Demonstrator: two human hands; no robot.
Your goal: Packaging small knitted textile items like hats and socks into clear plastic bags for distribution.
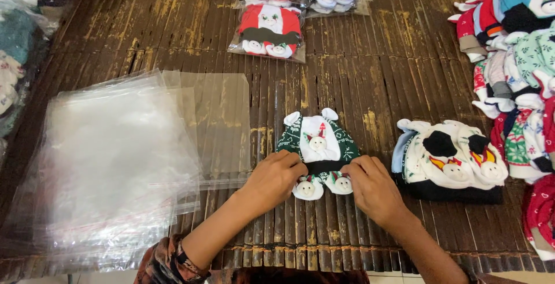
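Roughly midway: both hands, left (276,179) and right (370,187), pinch the lower edge of a green-and-white sock bundle (318,145) flat on the slatted table (358,87), unbagged, beside clear bags (115,162); bagged packs (269,30) behind, loose socks (514,76) remaining.

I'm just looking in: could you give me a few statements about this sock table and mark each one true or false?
1. Both hands, left hand and right hand, touch the green sock set. True.
2. The clear plastic bags lie to the right of the hands. False: they lie to the left.
3. The bagged red sock set lies on the far side of the table. True.
4. The left hand holds a plastic bag. False: it rests on the socks.
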